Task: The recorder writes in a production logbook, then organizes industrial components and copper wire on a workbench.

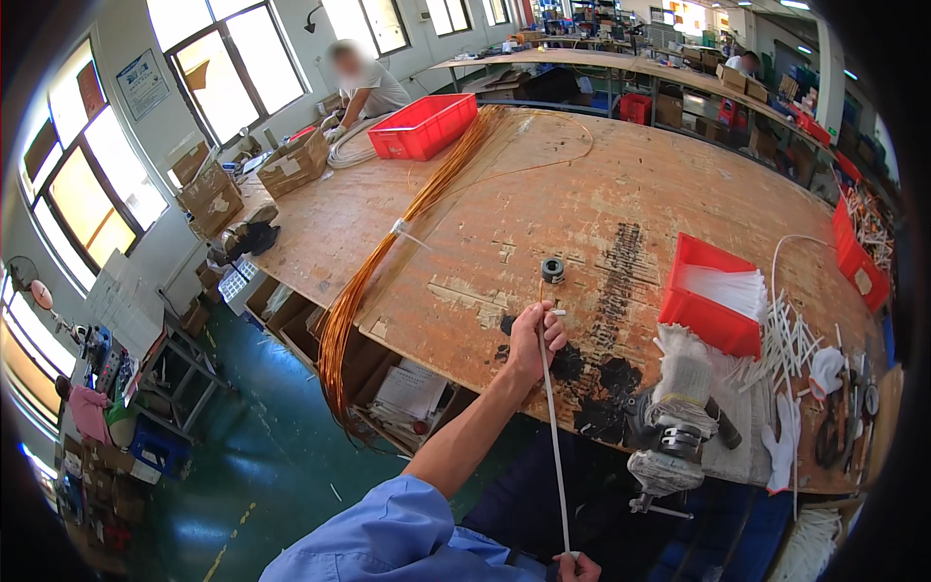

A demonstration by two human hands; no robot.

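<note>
Over the near part of the wooden table, my left hand (536, 341) is closed round a long thin white sleeve tube (554, 427). A short white end pokes out beside its fingers, and a thin copper-coloured wire (541, 290) rises above them. The tube runs down, nearly straight, to my right hand (576, 568) at the lower edge, whose fingers pinch it; part of that hand is cut off. Just beyond my left hand sits a small black ring-shaped roll (553, 271). A long bundle of copper-coloured wires (364, 267), tied with a white strip, lies to the left and hangs over the edge.
A vise (671, 448) with cloth-wrapped jaws stands at the near right edge. Behind it are a red bin (713, 325) of white strips, loose white tubes (790, 339), gloves (782, 444) and hand tools. Another red bin (423, 136) stands far left, near a person (373, 87).
</note>
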